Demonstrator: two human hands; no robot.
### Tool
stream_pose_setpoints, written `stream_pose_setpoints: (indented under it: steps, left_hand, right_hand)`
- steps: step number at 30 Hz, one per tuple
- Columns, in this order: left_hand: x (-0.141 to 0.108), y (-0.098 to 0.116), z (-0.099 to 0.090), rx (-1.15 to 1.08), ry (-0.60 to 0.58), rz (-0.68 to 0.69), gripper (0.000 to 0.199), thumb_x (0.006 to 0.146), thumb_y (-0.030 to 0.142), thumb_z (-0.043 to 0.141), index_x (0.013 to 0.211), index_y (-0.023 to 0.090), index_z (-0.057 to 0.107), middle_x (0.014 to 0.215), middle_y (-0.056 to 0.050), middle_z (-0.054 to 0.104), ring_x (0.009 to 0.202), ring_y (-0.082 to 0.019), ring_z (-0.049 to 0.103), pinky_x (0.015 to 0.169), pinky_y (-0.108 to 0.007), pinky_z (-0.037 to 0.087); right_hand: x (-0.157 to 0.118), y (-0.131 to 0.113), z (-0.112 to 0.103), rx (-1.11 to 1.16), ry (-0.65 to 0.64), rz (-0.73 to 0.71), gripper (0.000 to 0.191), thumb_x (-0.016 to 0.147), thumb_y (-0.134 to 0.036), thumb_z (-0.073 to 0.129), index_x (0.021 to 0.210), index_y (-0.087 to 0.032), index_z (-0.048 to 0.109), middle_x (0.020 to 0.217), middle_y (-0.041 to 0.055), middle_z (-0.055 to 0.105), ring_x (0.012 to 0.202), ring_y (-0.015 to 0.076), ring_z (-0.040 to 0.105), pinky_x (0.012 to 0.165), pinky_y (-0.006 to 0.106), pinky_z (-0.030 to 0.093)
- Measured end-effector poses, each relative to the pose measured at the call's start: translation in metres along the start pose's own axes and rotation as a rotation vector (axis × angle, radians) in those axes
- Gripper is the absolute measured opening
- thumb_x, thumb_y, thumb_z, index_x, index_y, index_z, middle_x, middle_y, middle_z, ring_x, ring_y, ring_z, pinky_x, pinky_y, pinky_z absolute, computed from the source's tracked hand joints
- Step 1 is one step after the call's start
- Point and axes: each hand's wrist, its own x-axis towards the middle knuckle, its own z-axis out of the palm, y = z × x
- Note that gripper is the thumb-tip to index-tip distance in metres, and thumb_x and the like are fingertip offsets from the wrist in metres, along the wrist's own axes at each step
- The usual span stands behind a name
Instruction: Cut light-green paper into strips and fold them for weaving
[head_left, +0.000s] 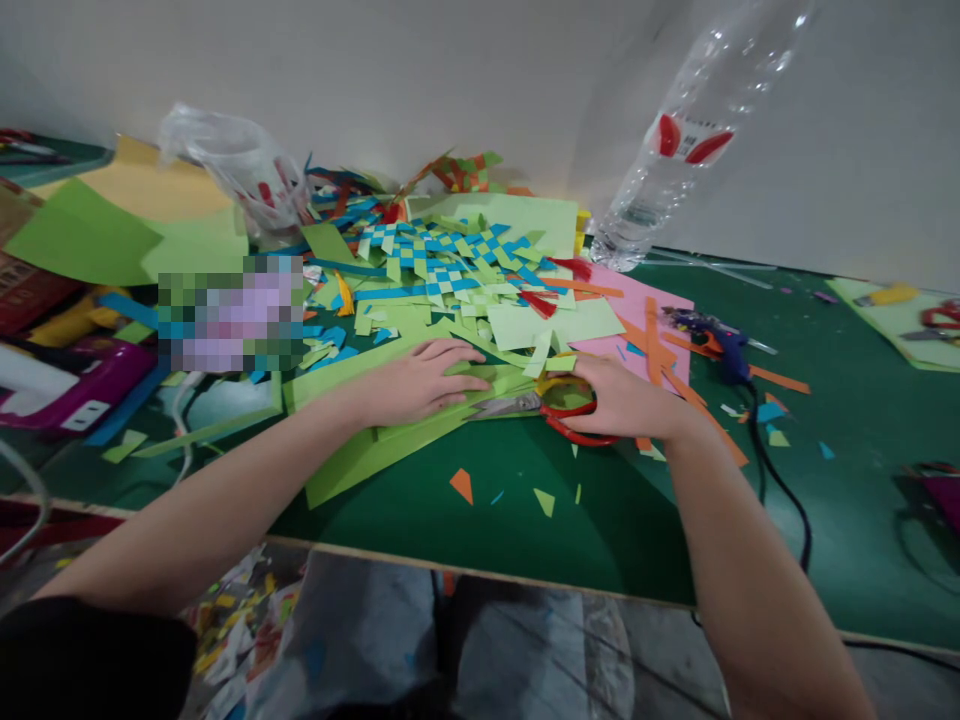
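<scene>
My left hand (427, 382) lies with its fingers stretched out over a sheet of green paper (341, 470) on the table. Gripped in my right hand (619, 395) is a pair of scissors (566, 408) with red and yellow handles. Their blades point left, over the paper's right part and close to my left fingertips. Whether the blades are cutting the sheet I cannot tell. Just beyond both hands lie pale green paper pieces (551, 325) and a heap of woven blue and green paper strips (442, 255).
A clear plastic bottle (675, 150) leans at the back right. A blue glue gun (731, 352) with a black cord lies on pink paper (607, 350) and the green table (517, 550). At left are a plastic-wrapped cup (259, 180) and a purple device (112, 385).
</scene>
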Motion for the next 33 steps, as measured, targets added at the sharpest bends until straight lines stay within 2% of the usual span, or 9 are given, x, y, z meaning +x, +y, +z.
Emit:
stream_pose_setpoints:
  steps: [5,8,14,17,23,29,33]
  left_hand:
    - [0.0026,0.0011,0.003,0.027,0.019,0.003,0.046,0.096,0.01,0.047,0.137,0.028,0.057,0.144,-0.009,0.049,0.14,-0.027,0.038,0.115,-0.047,0.032]
    - [0.003,0.0016,0.0022,0.043,0.03,0.009,0.051,0.093,0.006,0.049,0.138,0.029,0.057,0.144,-0.009,0.05,0.14,-0.027,0.038,0.115,-0.046,0.033]
    - [0.003,0.0008,0.0003,0.069,-0.01,0.0,0.054,0.093,0.005,0.05,0.141,0.03,0.054,0.147,-0.01,0.048,0.141,-0.029,0.037,0.115,-0.047,0.032]
    - [0.003,0.0008,0.0012,0.065,-0.001,-0.004,0.054,0.094,0.005,0.05,0.141,0.031,0.054,0.147,-0.009,0.048,0.141,-0.028,0.036,0.115,-0.046,0.032]
    - [0.0027,0.0015,0.0035,0.043,0.026,-0.01,0.043,0.101,0.018,0.045,0.14,0.031,0.055,0.145,-0.01,0.05,0.14,-0.028,0.038,0.114,-0.047,0.033]
    - [0.0023,0.0016,0.0037,0.049,0.009,-0.016,0.048,0.098,0.01,0.046,0.14,0.03,0.055,0.147,-0.009,0.049,0.141,-0.027,0.036,0.116,-0.046,0.03]
    - [0.0026,0.002,0.0028,0.072,-0.004,-0.012,0.045,0.1,0.014,0.044,0.141,0.028,0.054,0.148,-0.011,0.047,0.141,-0.029,0.036,0.115,-0.048,0.031]
  right_hand:
    - [-0.0005,-0.0086,-0.0014,-0.007,0.013,0.0,0.035,0.079,-0.04,0.065,0.109,-0.022,0.065,0.102,0.0091,0.068,0.108,0.0308,0.061,0.097,0.048,0.045]
    - [0.0008,-0.0108,0.0007,0.011,0.025,-0.019,0.038,0.079,-0.037,0.065,0.115,-0.024,0.065,0.113,0.0096,0.068,0.116,0.0315,0.059,0.102,0.05,0.043]
    - [0.0027,-0.0071,0.0055,-0.023,0.031,0.019,0.051,0.078,-0.04,0.068,0.126,-0.024,0.063,0.126,0.0116,0.065,0.128,0.0344,0.051,0.105,0.052,0.041]
    - [0.002,-0.006,0.0043,-0.044,0.036,0.029,0.053,0.08,-0.041,0.067,0.13,-0.023,0.062,0.123,0.0136,0.064,0.122,0.0347,0.053,0.101,0.052,0.043]
    - [0.0013,-0.0062,0.0017,-0.076,0.031,-0.002,0.052,0.082,-0.04,0.066,0.13,-0.022,0.061,0.12,0.015,0.063,0.119,0.0341,0.054,0.101,0.053,0.041]
    - [0.0032,-0.0082,0.0077,-0.065,0.025,-0.01,0.054,0.084,-0.044,0.065,0.132,-0.021,0.06,0.122,0.0148,0.063,0.123,0.0347,0.052,0.104,0.054,0.04]
    - [0.0031,-0.01,0.0078,-0.079,-0.002,-0.014,0.056,0.084,-0.043,0.065,0.134,-0.019,0.059,0.12,0.0154,0.063,0.123,0.0345,0.052,0.105,0.053,0.04]
